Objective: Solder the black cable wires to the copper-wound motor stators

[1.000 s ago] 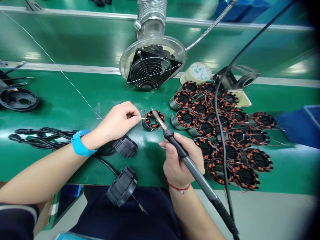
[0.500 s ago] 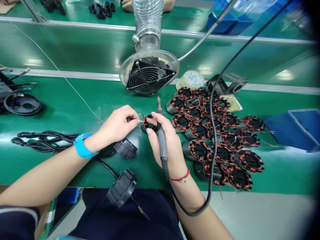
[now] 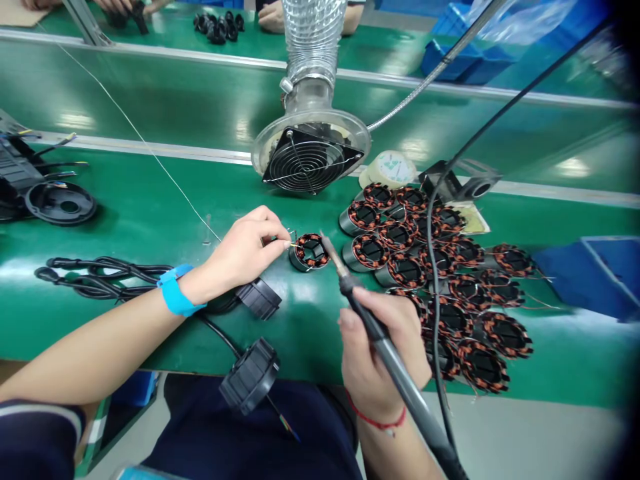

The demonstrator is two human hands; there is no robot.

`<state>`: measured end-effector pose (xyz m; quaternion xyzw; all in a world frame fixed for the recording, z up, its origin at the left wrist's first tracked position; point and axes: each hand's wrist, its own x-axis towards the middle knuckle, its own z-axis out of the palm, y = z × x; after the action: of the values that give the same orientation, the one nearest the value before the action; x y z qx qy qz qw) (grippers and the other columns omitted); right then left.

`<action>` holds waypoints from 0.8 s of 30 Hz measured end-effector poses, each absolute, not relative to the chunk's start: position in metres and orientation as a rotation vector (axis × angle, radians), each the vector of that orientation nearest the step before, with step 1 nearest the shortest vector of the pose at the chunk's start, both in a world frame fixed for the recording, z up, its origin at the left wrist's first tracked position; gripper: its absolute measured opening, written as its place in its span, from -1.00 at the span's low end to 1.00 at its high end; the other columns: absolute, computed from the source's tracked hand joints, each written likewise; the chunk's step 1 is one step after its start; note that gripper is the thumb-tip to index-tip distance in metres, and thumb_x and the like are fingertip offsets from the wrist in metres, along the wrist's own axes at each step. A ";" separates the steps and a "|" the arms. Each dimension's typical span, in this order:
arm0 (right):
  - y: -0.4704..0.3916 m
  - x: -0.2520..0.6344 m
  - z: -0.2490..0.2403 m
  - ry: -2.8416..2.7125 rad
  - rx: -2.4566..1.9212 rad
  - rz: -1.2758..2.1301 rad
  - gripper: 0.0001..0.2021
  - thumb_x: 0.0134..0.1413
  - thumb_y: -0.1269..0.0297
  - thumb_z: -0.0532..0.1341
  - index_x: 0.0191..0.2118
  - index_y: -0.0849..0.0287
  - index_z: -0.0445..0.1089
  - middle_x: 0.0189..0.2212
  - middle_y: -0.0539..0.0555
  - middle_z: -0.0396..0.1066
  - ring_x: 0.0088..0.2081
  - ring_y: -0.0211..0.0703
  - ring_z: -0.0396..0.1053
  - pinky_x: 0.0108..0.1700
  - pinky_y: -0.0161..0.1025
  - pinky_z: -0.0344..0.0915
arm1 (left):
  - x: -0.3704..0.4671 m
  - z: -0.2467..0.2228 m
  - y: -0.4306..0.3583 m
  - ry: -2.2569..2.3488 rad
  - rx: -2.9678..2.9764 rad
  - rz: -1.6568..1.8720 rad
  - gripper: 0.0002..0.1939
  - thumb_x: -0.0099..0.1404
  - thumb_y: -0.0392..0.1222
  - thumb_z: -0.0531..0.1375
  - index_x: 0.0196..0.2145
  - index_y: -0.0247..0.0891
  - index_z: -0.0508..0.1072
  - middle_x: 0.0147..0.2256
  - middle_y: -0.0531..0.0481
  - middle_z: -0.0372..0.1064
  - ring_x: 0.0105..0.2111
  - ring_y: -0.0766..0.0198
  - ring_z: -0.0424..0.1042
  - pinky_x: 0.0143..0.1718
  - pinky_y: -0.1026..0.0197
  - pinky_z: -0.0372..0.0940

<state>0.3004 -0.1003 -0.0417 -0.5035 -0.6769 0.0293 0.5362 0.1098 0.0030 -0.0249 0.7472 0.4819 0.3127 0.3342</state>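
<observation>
My left hand (image 3: 253, 248) pinches a thin yellow wire (image 3: 293, 245) at the left rim of a small stator (image 3: 303, 265) wound with copper. My right hand (image 3: 384, 350) is closed around the handle of a soldering iron (image 3: 371, 325). The iron points up and left, its tip close to the stator's right rim; I cannot tell whether they touch. Below my left hand lies a black ribbed cap (image 3: 260, 298) with a cable. Another such cap (image 3: 251, 377) sits at the bench edge, coloured wire ends sticking out.
Several wound stators (image 3: 400, 237) crowd the right side, beside a blue bin (image 3: 607, 277). A fume extractor fan (image 3: 313, 160) hangs over the bench. Coiled black cables (image 3: 100, 280) lie left, and a thin pale strand (image 3: 150, 150) runs toward my left hand. Another person's hand (image 3: 271, 17) rests beyond the partition.
My right hand has drawn back from the stator, down and right, with the iron now tilted toward it. My left hand keeps its pinch at the stator. The whole view has shifted slightly.
</observation>
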 end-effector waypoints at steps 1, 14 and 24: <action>-0.105 0.300 -0.042 -1.624 -1.184 0.075 -0.77 0.13 0.44 0.27 -0.08 0.12 0.42 -0.38 0.05 0.47 -0.38 -0.17 0.43 -0.36 -0.21 0.43 | 0.109 -0.026 0.004 1.264 1.940 0.850 -0.86 0.25 -0.28 0.17 -0.43 -0.26 0.51 -0.31 -0.01 0.38 -0.26 0.27 0.38 -0.18 0.19 0.28; -0.081 0.281 -0.063 -1.927 -1.224 -0.031 -0.88 0.21 0.34 0.24 -0.14 0.18 0.40 -0.43 0.04 0.51 -0.48 -0.25 0.46 -0.41 -0.36 0.37 | 0.088 -0.019 0.015 1.262 1.765 0.364 -0.67 0.22 0.06 0.20 -0.20 -0.24 0.38 -0.38 0.01 0.46 -0.42 0.25 0.40 -0.43 0.23 0.22; -0.075 0.282 -0.072 -1.928 -1.243 -0.112 -0.86 0.20 0.36 0.26 -0.12 0.19 0.39 -0.43 0.05 0.50 -0.46 -0.25 0.46 -0.39 -0.36 0.38 | 0.091 -0.013 0.014 1.217 1.766 0.298 -0.86 0.26 -0.12 0.13 -0.32 -0.25 0.38 -0.50 0.05 0.42 -0.56 0.32 0.28 -0.53 0.27 0.09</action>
<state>0.2825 -0.0754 -0.0723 -0.4936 -0.7657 -0.0443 0.4100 0.0910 0.0139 -0.0130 0.7204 0.4962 0.1214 0.4690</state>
